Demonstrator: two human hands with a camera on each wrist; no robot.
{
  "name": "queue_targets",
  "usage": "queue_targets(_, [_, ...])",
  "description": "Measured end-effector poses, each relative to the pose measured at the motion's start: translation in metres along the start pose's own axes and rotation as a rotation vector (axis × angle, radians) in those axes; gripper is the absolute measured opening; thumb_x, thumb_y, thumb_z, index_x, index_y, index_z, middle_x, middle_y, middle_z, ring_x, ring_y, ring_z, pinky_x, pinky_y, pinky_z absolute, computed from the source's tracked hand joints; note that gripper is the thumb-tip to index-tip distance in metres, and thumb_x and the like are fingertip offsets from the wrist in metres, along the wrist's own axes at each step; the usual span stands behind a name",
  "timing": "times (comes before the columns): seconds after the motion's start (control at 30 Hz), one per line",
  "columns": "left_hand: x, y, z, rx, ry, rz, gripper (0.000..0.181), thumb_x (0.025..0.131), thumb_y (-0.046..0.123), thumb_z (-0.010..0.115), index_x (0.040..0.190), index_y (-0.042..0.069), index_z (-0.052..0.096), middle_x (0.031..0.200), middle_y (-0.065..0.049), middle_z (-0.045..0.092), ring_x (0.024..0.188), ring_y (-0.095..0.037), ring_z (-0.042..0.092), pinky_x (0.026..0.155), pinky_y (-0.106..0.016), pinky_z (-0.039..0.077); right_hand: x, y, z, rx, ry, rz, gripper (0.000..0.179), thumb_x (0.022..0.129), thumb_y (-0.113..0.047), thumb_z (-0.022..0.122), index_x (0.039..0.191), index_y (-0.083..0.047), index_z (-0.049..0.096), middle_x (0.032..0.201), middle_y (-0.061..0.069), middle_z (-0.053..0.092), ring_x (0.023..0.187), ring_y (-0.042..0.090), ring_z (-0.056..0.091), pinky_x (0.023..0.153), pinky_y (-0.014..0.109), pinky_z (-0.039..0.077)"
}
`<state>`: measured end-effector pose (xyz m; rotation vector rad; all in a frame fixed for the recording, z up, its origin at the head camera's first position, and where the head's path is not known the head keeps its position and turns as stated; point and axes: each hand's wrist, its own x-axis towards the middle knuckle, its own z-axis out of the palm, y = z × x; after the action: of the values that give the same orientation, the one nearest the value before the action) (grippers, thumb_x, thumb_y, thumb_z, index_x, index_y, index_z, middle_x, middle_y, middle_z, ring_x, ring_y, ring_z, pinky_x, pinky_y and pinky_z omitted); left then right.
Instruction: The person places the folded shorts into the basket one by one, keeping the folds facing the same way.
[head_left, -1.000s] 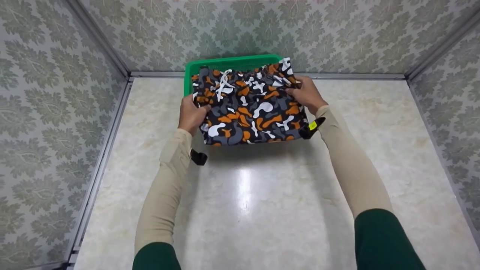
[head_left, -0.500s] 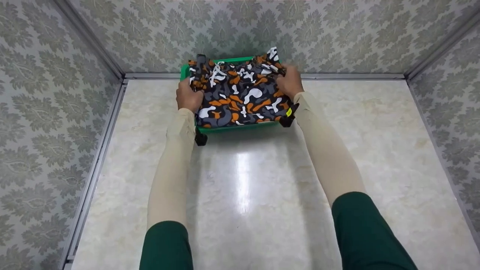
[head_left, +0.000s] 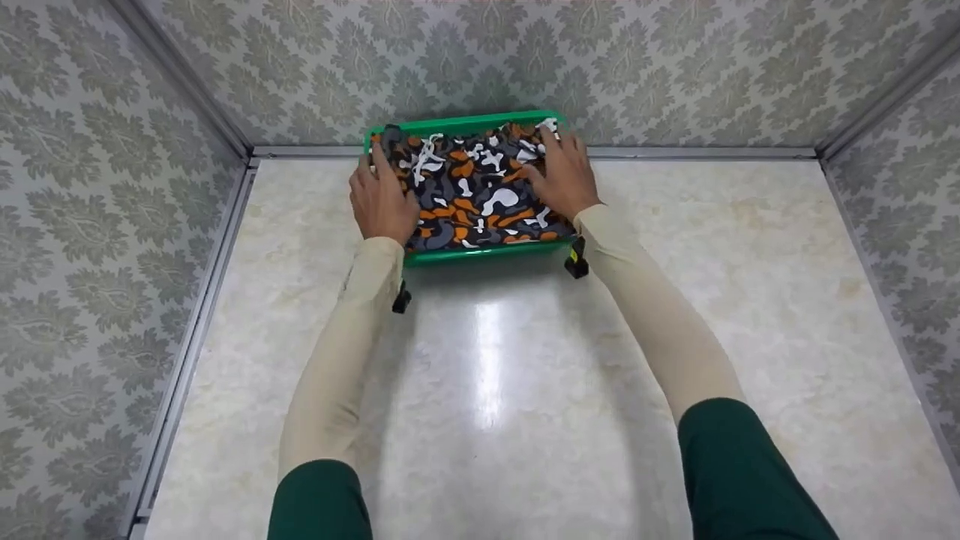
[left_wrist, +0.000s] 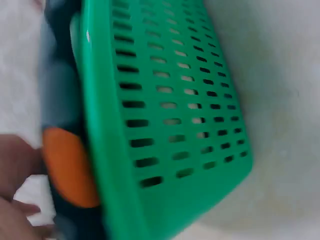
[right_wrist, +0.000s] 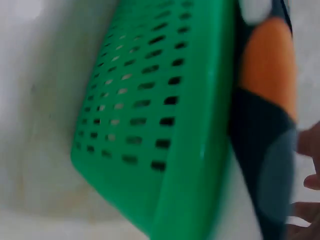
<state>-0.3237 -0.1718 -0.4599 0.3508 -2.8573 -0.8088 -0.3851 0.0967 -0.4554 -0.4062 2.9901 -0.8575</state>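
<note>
Drawstring shorts (head_left: 480, 196) in a black, grey, orange and white camouflage print lie folded in a green plastic basket (head_left: 484, 256). A white cord shows near their waistband. My left hand (head_left: 384, 201) rests on their left side with its fingers extended towards the back. On the right side, my right hand (head_left: 568, 176) lies over the cloth, fingers spread. Both wrist views show the basket's slotted wall (left_wrist: 165, 115) with the printed cloth (right_wrist: 265, 125) level with or above its rim; the fingers there are blurred and partly cut off.
The basket stands on a pale marbled tabletop (head_left: 487, 465), close to the patterned back wall (head_left: 487, 60). Patterned panels (head_left: 97, 247) with metal edge rails flank the left and right. A small black device (head_left: 576, 264) hangs at each wrist.
The shorts moved away from me over the basket, then down into it. My hands gripped their sides before; now the fingers have loosened and lie flat on top.
</note>
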Motion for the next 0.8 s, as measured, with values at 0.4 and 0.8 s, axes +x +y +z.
queue_targets(0.4, [-0.018, 0.001, 0.029, 0.364, -0.606, 0.136, 0.076, 0.096, 0.079, 0.018, 0.161, 0.044, 0.007, 0.166, -0.015, -0.020, 0.149, -0.048, -0.018, 0.120, -0.054, -0.015, -0.026, -0.001, 0.025, -0.156, -0.460, 0.040, 0.095, 0.090, -0.075, 0.052, 0.164, -0.035, 0.008, 0.166, 0.024, -0.010, 0.150, 0.051, -0.005, 0.115, 0.068, 0.019])
queue_targets(0.8, [-0.007, 0.014, 0.021, 0.296, -0.791, -0.016, 0.088, 0.092, 0.076, 0.044, 0.162, 0.043, 0.003, 0.165, -0.013, -0.026, 0.149, -0.046, -0.021, 0.120, -0.056, -0.012, -0.002, 0.003, 0.036, -0.175, -0.662, 0.126, 0.099, 0.093, -0.065, 0.058, 0.162, -0.037, -0.008, 0.164, 0.023, -0.020, 0.151, 0.044, -0.013, 0.116, 0.062, 0.025])
